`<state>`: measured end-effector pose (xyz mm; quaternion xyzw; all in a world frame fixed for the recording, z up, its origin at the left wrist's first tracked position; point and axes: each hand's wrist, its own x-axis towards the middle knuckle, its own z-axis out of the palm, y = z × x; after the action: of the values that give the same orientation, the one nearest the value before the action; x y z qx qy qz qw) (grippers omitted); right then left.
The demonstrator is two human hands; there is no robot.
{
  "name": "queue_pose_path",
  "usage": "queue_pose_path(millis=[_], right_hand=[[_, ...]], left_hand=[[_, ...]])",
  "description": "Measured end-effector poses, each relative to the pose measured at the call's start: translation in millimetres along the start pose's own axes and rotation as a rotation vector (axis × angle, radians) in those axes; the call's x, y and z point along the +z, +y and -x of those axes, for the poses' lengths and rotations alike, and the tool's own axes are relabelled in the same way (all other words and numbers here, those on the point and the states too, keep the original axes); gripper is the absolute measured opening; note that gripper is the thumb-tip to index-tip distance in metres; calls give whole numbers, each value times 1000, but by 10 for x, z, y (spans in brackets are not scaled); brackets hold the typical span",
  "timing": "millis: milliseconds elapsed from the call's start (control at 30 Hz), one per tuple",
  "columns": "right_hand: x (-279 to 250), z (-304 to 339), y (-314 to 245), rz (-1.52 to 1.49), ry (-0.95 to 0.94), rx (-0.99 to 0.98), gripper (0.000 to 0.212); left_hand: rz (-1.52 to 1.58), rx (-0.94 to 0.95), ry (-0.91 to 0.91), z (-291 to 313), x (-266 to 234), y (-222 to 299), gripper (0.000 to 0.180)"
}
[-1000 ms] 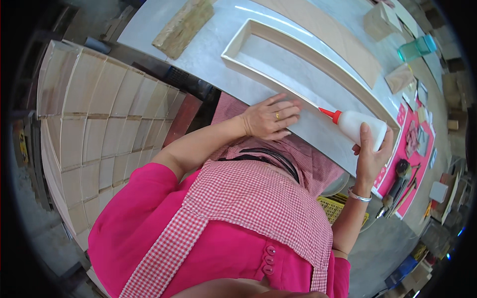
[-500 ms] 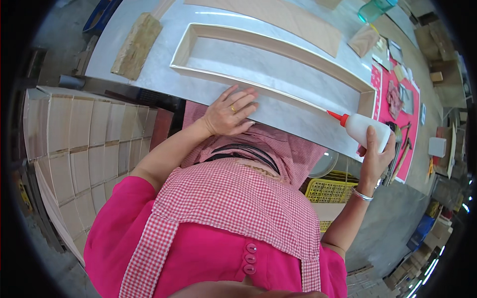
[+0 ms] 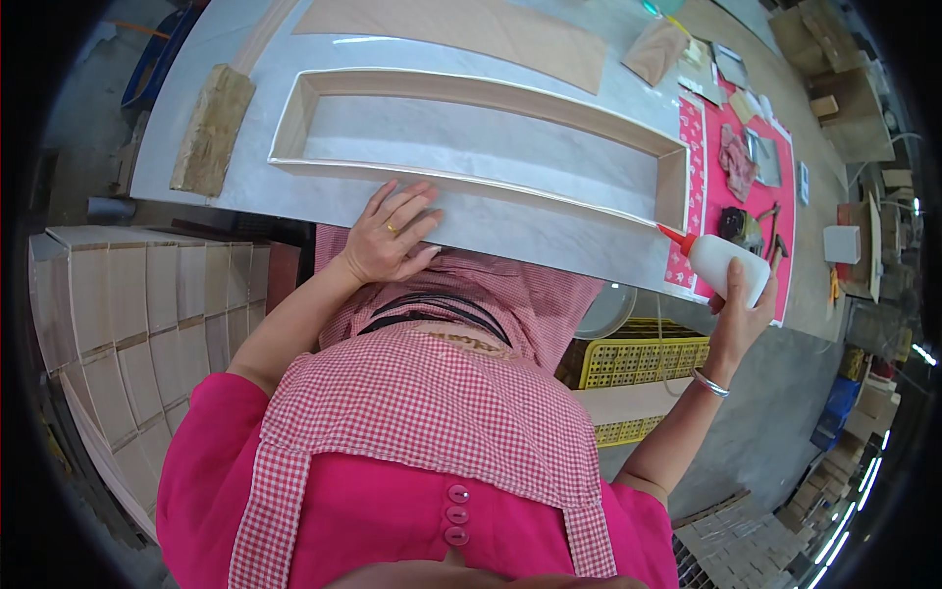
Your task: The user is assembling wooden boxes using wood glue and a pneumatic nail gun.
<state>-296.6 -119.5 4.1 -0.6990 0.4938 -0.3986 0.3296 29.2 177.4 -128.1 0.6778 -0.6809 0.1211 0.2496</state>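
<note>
A long, shallow rectangular wooden frame [image 3: 471, 185] lies on the pale marbled tabletop, with a thin whitish line along its upper edges. My right hand [image 3: 748, 306] is closed around a white squeeze bottle [image 3: 728, 269] with a red nozzle, tilted so that the tip points left. The tip is at the near right corner of the frame; whether it touches the wood is hard to tell. At the table's near edge, my left hand [image 3: 395, 236] lies open with fingers spread. Its fingertips are close to the frame's near side, and nothing is in it.
A thin wooden board [image 3: 461, 39] lies beyond the frame, and a rough wooden block [image 3: 213, 133] sits left of it. Tools and a cloth [image 3: 736, 157] rest on a pink mat to the right. Stacked wooden boxes [image 3: 147, 294] stand at left; a yellow crate [image 3: 638, 358] is below the table.
The bottle's nozzle has moved right along the frame's near edge to the corner. My left hand stays spread near the frame. The whole view has shifted, so the table appears further left.
</note>
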Motion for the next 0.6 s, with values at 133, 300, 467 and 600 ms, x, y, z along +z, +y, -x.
queue_pose_path(millis=[133, 300, 467, 600], right_hand=[[-138, -32, 52, 3, 4, 56, 37], [-257, -90, 179, -4, 26, 48, 37], [-267, -129, 278, -16, 65, 53, 36], [-255, -112, 379, -64, 101, 71, 34]], left_hand=[[4, -13, 6, 6, -3, 12, 48], [-3, -14, -14, 19, 15, -1, 50], [-4, -9, -26, 24, 33, -18, 51], [1, -13, -34, 41, 39, -25, 51]])
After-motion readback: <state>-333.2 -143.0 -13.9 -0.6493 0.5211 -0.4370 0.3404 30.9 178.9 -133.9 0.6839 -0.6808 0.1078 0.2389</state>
